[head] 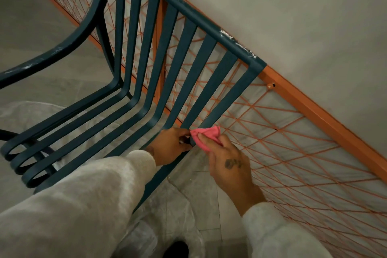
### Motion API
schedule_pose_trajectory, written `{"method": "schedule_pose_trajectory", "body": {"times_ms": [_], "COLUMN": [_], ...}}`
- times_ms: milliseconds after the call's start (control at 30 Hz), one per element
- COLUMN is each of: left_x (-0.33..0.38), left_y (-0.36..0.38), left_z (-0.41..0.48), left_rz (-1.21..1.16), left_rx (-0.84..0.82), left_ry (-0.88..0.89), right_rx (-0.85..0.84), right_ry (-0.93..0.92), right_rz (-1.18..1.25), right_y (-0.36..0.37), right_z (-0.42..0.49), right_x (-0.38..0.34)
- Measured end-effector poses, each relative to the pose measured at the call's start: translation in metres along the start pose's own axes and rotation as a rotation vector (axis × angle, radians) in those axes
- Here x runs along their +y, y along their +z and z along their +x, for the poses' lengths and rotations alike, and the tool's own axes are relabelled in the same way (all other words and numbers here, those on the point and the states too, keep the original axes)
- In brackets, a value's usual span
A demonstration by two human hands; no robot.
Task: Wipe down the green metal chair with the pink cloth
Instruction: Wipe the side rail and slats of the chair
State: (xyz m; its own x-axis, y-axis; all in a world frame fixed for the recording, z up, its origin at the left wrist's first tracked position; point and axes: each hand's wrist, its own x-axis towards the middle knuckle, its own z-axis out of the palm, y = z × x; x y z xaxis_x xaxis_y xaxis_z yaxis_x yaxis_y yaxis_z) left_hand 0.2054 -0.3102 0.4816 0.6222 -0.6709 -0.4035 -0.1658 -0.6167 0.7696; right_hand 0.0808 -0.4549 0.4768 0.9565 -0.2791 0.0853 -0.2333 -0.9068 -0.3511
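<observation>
Chair: we see the green metal chair (201, 21) from above, its slatted back standing against an orange mesh railing (314, 109).
Pink cloth: the pink cloth (207, 134) is bunched at the foot of the outermost back slat, where the back bends into the seat – it touches the metal there.
Right hand: the right hand (228, 163) holds the cloth; its fingers (206, 142) are bent over the fabric and press it to the slat.
Left hand: the left hand (169, 144) is just beside the cloth, with its fingers curled around the same outer slat at the bend.
Sleeves: both arms wear light, fuzzy sleeves (83, 205).
Marks: white flecks (225, 34) sit on the top rail of the chair, and some also on the armrest.
Floor: a pale tiled floor (41, 27) is below, and a thin clear plastic sheet (167, 205) lies under the seat.
</observation>
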Motion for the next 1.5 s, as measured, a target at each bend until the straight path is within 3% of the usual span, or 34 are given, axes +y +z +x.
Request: {"method": "schedule_pose_trajectory", "body": {"times_ms": [200,333,467,567,700,800,933,1167,1400,1500], "left_x": [-0.005,-0.009,-0.017,-0.022,-0.023,-0.023,-0.023,-0.021,-0.018,-0.016], "left_y": [0.002,0.002,0.004,0.005,0.004,0.003,0.004,0.001,0.002,-0.003], "left_z": [-0.006,-0.008,-0.015,-0.019,-0.018,-0.017,-0.020,-0.017,-0.019,-0.015], "left_rz": [-0.011,-0.012,-0.028,-0.050,-0.068,-0.060,-0.062,-0.073,-0.006,0.002], "left_rx": [0.004,0.005,-0.010,-0.022,-0.025,-0.027,-0.031,-0.031,0.002,-0.047], "left_ry": [-0.011,0.026,0.008,-0.056,-0.075,-0.069,-0.022,-0.101,-0.005,-0.021], "right_rx": [0.113,-0.047,-0.102,-0.045,0.149,0.019,-0.098,0.178,-0.056,-0.205], "right_ry": [0.070,0.046,-0.035,0.006,0.096,0.114,-0.065,0.070,0.050,0.134], "right_rz": [-0.055,0.173,0.130,0.019,0.032,0.144,0.156,-0.026,0.222,0.416], "right_y": [-0.007,0.021,0.016,-0.007,-0.012,0.014,0.033,-0.010,0.026,0.015], "right_z": [0.028,0.002,-0.010,0.012,0.033,0.015,-0.020,0.029,-0.016,-0.021], "right_x": [0.002,-0.021,-0.014,-0.004,-0.002,-0.017,-0.021,-0.001,-0.027,-0.027]}}
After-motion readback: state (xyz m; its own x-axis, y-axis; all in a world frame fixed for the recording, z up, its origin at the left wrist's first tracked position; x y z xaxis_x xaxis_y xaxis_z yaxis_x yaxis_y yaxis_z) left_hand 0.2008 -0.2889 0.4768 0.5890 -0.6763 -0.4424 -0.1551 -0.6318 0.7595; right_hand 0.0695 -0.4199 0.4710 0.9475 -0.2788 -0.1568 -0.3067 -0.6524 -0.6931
